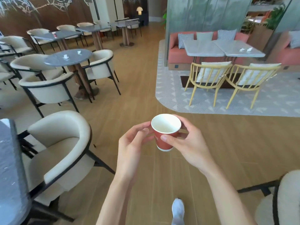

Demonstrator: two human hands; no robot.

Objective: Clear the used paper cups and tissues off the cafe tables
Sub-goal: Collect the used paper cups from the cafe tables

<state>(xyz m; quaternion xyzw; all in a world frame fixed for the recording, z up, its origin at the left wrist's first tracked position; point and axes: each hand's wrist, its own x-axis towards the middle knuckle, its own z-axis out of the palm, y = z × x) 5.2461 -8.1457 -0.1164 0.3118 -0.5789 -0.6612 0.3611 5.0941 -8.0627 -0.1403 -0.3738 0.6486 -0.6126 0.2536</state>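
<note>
My right hand [186, 143] has its grip curled round the red paper cup [164, 135], thumb across its front, the cup upright and held over bare wood floor [138, 98]. My left hand [131, 145] touches the cup's rim side with curled fingertips. Ahead and left, crumpled tissues [65, 56] lie on a round bench [69, 58]; more tissues [246, 49] sit near the right edge of the far-right bench [211, 49].

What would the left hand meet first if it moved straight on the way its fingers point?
The red paper cup. The left hand points up and right at the cup's side, fingertips about touching it; the right hand holds the far side.
</note>
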